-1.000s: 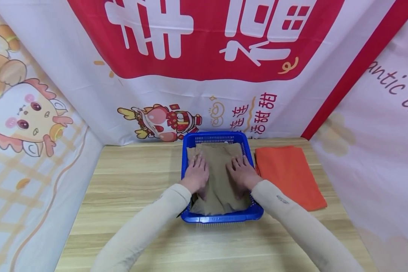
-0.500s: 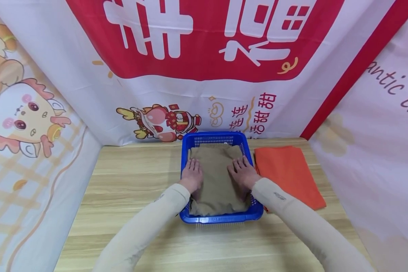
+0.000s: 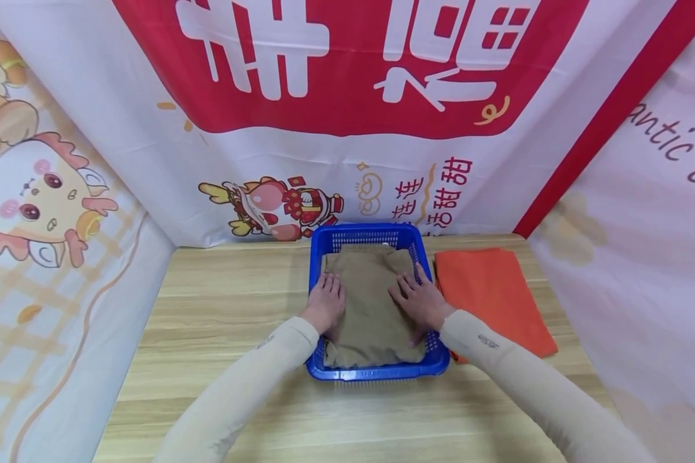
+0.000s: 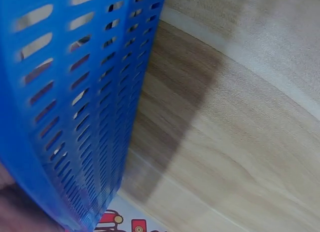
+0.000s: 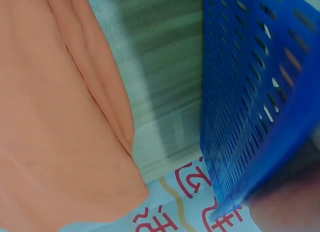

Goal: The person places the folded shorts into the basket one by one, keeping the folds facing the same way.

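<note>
A folded olive-brown cloth [image 3: 373,302], apparently a garment, lies flat inside a blue plastic basket [image 3: 376,373] with slotted walls. On the cloth's left edge rests my left hand [image 3: 327,301], its fingers extended along the basket's left side. My right hand [image 3: 418,299] rests on the right edge of the cloth, fingers spread, close to the right wall. In the left wrist view the basket's outer wall [image 4: 95,92] hides most of that hand. The right wrist view shows the opposite wall [image 5: 245,92] with a blurred bit of hand behind its rim.
A folded orange cloth [image 3: 492,302] lies on the wooden table [image 3: 231,308] just right of the basket. Behind the table hangs a red and white printed curtain [image 3: 347,116]. More printed fabric [image 3: 643,257] closes off the sides.
My left hand has shifted outward to the cloth's left edge, and my right hand has moved slightly. The cloth's surface looks flatter and its left side straighter. The basket has stayed in place.
</note>
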A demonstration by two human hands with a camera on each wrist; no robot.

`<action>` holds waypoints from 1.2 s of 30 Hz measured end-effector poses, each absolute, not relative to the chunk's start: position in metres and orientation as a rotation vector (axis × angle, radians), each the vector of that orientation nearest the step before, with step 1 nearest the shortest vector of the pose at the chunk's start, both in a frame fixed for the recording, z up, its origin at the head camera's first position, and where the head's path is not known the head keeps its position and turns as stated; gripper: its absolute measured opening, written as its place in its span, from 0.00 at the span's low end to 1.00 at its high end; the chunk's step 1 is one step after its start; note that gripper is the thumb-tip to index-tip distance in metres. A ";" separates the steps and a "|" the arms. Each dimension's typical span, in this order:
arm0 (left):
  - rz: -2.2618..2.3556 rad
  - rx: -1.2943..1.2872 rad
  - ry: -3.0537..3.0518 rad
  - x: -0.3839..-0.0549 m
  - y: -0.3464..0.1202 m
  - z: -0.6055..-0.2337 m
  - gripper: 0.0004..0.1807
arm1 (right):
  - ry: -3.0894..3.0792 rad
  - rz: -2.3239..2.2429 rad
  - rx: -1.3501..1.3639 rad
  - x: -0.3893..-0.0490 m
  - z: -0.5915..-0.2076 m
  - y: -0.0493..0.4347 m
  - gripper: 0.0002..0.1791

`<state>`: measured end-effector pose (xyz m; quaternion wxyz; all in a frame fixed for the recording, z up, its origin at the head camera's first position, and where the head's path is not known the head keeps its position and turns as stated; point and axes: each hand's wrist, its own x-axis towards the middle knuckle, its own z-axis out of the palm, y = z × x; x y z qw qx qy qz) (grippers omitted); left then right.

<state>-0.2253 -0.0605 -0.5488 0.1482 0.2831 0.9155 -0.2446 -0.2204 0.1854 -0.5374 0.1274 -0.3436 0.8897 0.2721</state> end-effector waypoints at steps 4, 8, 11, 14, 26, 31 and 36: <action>-0.739 0.804 2.618 -0.226 -0.061 -0.551 0.50 | 2.588 0.847 -0.977 -0.220 -0.543 0.183 0.79; -0.724 0.796 2.633 -0.226 -0.061 -0.552 0.42 | 2.570 0.902 -0.940 -0.221 -0.546 0.179 0.80; -0.710 0.801 2.645 -0.226 -0.060 -0.553 0.37 | 2.561 0.924 -0.919 -0.221 -0.548 0.177 0.80; -0.720 0.799 2.646 -0.225 -0.060 -0.553 0.36 | 2.563 0.913 -0.908 -0.221 -0.548 0.176 0.80; -0.532 0.829 2.714 -0.222 -0.064 -0.538 0.63 | 2.736 0.307 -1.042 -0.219 -0.533 0.184 0.61; -0.287 0.871 2.770 -0.219 -0.068 -0.525 0.54 | 2.824 0.016 -1.050 -0.213 -0.523 0.187 0.38; -0.083 0.895 2.795 -0.214 -0.072 -0.512 0.42 | 2.906 -0.148 -1.038 -0.203 -0.513 0.193 0.28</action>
